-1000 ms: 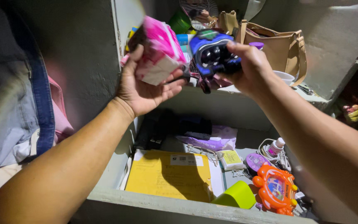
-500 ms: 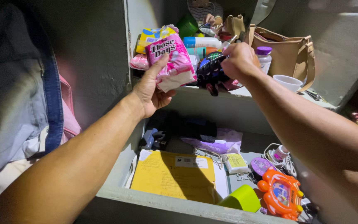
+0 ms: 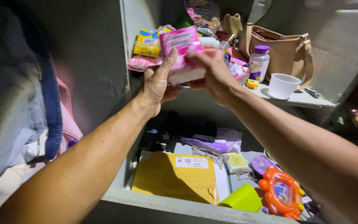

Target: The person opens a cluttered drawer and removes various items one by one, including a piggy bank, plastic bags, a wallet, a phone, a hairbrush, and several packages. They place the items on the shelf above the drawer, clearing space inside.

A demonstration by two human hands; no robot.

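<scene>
Both hands — left (image 3: 157, 83), right (image 3: 214, 74) — grip a pink-and-white packet (image 3: 183, 54) just left of the white cup (image 3: 282, 86), long axis tilted upward, its print blurred.

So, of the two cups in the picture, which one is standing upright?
The white cup on the upper shelf, beside the tan handbag, stands upright with its mouth up. The green cup on the lower shelf lies on its side.

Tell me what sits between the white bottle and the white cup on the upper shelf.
Head view: a small yellow item sits low between the white bottle and white cup.
</scene>
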